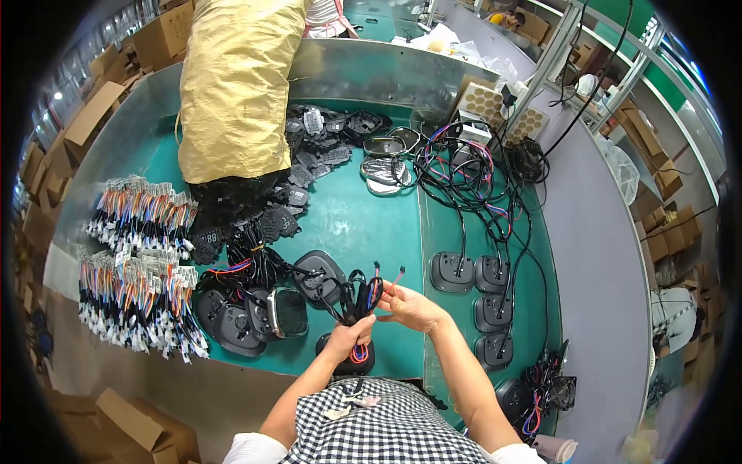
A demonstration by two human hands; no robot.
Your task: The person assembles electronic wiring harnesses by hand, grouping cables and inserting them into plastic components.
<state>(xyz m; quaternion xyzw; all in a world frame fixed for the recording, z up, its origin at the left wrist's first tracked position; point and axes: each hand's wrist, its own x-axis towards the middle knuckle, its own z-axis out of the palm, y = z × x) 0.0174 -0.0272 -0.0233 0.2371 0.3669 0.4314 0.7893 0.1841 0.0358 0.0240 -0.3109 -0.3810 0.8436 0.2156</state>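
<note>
My left hand [352, 339] is closed round a looped bundle of black cable [357, 298] near the front edge of the green bench. Beside it, my right hand [415, 311] has its thumb and fingers together at the bundle's red and blue wire ends [379, 288]. Two small black connectors stick up above those fingers. Just behind the left hand is a dark rounded housing [320, 277], and another lies partly hidden under the hand. To the left, a housing with a glossy square face [289, 312] leans on other dark housings [236, 329].
Two stacks of coloured wire harnesses [139, 298] fill the bench's left side. A yellow woven sack [236, 93] spills black display parts [305, 174]. Tangled cables [464, 166] and several housings [493, 313] lie on the right, beside a grey partition [591, 255]. Cardboard boxes [127, 425] stand at lower left.
</note>
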